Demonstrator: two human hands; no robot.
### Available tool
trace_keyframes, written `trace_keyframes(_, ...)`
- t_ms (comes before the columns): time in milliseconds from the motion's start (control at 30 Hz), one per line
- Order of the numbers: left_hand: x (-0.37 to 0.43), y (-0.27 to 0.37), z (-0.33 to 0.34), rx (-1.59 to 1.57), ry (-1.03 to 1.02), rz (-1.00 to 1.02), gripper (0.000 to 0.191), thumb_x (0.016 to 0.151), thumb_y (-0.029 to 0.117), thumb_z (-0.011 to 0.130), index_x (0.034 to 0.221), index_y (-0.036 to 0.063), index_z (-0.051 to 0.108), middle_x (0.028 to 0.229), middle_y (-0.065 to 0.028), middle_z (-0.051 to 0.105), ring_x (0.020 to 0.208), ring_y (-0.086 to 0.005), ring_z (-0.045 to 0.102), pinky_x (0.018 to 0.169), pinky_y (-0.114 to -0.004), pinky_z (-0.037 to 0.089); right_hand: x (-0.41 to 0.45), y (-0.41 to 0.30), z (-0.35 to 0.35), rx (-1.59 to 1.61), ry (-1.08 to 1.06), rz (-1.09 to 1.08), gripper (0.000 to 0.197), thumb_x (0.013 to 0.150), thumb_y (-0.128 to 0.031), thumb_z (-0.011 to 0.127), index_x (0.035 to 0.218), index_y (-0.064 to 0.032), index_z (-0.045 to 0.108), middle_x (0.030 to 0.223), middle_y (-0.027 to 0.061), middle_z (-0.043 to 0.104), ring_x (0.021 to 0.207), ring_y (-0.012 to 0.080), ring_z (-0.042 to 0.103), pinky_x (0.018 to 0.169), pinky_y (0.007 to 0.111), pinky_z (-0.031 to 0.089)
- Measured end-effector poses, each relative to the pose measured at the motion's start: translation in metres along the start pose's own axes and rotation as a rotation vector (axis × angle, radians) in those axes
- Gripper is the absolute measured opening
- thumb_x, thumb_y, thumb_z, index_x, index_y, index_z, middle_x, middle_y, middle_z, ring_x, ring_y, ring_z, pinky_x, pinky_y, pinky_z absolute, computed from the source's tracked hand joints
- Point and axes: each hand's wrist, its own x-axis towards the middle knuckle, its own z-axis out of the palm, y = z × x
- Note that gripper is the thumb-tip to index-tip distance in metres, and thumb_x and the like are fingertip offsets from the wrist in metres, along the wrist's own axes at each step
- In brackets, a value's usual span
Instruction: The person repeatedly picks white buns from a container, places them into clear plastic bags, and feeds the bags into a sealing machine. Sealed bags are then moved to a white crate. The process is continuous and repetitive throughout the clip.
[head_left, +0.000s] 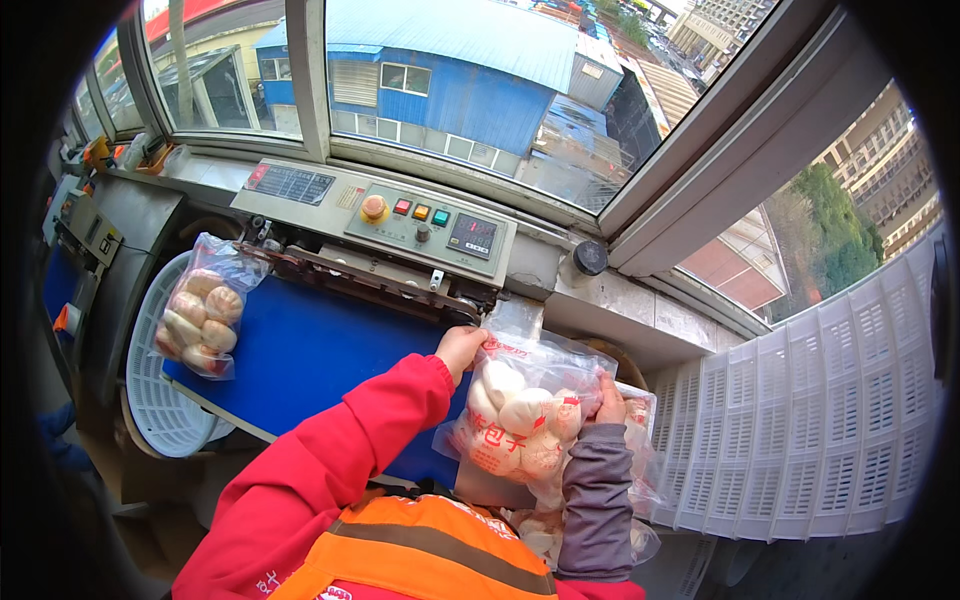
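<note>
A clear plastic bag of white buns (525, 420), printed in red, hangs between my two hands at the right end of the sealing machine. My left hand (459, 351) pinches its upper left corner, close to the machine's sealing slot. On the other side, my right hand (609, 401) grips the bag's upper right edge. The band sealer (435, 232) stands along the window, with buttons and a lit display on its panel. Its blue conveyor belt (322, 345) runs left from the bag. Another bag of buns (201, 319) lies at the belt's far left end.
Below the belt's left end sits a white perforated basket (150, 397). More bagged buns (540, 532) lie under my right forearm. A large white plastic crate (795, 442) stands tilted at the right. A dark-lidded jar (589, 259) rests on the windowsill.
</note>
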Motion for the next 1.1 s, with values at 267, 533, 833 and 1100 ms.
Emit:
trace_keyframes(267,-0.006,-0.011,-0.02,0.047,0.11,0.056,0.025,0.102,0.025,0.054,0.096,0.0058,0.068,0.082,-0.004,0.068,0.063,-0.0126,0.061,0.057,-0.027,0.049,0.026,0.013,0.014,-0.15,0.052,0.01,0.018,0.097,-0.027,0.071,0.106,-0.0118,0.075,0.06,-0.0123,0.04,0.045,0.0,0.031,0.038,0.019,0.025)
trace_keyframes(533,-0.003,-0.015,-0.03,0.032,0.148,0.147,0.026,0.104,0.025,0.055,0.111,0.0044,0.069,0.085,-0.0043,0.069,0.068,-0.0124,0.065,0.058,-0.027,0.051,0.045,0.031,0.009,-0.042,-0.004,-0.012,0.039,0.094,-0.039,0.073,0.116,-0.0077,0.07,0.056,-0.0069,0.049,0.043,0.0025,0.033,0.038,0.022,0.025)
trace_keyframes(833,0.0,-0.013,-0.057,-0.027,0.232,0.153,0.031,0.105,0.026,0.053,0.104,-0.0004,0.069,0.076,-0.011,0.07,0.059,-0.0165,0.065,0.05,-0.03,0.052,0.06,0.052,0.032,-0.162,0.039,-0.111,0.019,0.093,-0.023,0.077,0.107,-0.0112,0.076,0.072,-0.0061,0.064,0.043,0.0035,0.042,0.036,0.022,0.032)
trace_keyframes(1100,-0.015,-0.002,-0.072,0.061,0.328,0.308,0.028,0.103,0.022,0.056,0.1,-0.0005,0.072,0.077,-0.0082,0.07,0.061,-0.0165,0.068,0.051,-0.029,0.053,0.061,0.08,0.044,-0.114,-0.025,-0.122,0.025,0.091,-0.02,0.079,0.109,-0.0031,0.075,0.093,0.0021,0.072,0.069,0.0092,0.062,0.06,0.026,0.053)
